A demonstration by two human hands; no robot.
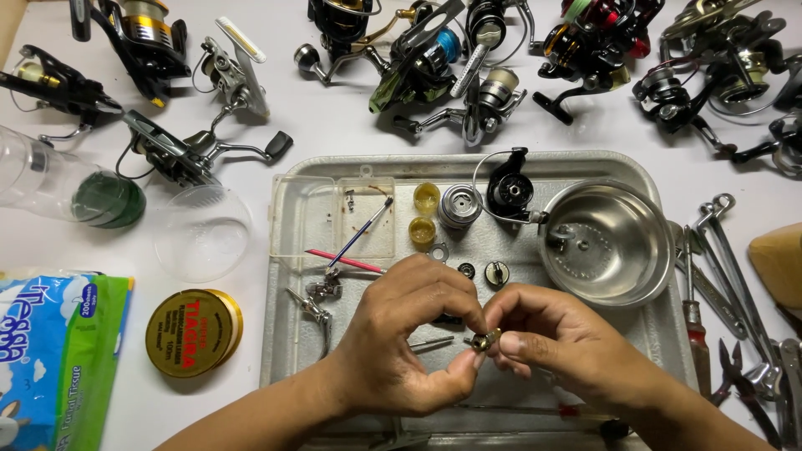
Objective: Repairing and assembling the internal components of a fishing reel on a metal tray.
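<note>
While pinched between fingertips of left hand (413,334) and right hand (547,338), small brass part (484,340) held above tray (288,334), near its front edge. Both hands curled closed around it. Steel bowl (614,250) at tray's right, pick (430,342) just left of part.

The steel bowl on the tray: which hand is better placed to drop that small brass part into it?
Probably the right hand. It pinches the small brass part together with the left hand, and the steel bowl sits up on its side of the tray, so no crossing over.
</note>
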